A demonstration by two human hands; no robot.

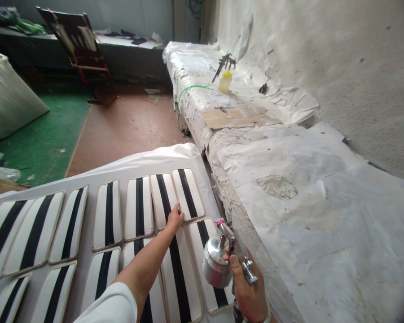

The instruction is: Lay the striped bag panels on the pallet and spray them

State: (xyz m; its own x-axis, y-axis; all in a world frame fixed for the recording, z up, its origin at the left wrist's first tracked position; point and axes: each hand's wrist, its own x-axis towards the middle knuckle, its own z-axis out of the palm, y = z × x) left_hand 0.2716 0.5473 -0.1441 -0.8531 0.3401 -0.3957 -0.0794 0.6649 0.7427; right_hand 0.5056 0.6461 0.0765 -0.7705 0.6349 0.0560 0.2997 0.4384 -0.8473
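My right hand (249, 282) is wrapped round the grip of a metal spray gun (234, 240), whose silver cup (215, 264) hangs over the panels at the table's right edge. My left hand (175, 218) reaches forward with its fingers closed, at the lower edges of two white panels with black stripes, one in the middle (161, 188) and one at the far right corner (191, 193). Whatever it pinches there is hidden by the fingers. Below it lies a longer striped panel (191, 278), and another one (202, 233) is partly behind the gun.
Rows of similar striped panels (37, 229) cover the sheeted table (155, 158). A plastic-covered bench (309, 251) runs along the right wall, bearing cardboard (239, 117) and a second spray gun with a yellow bottle (225, 81) and green hose (191, 86). A chair (81, 49) stands behind.
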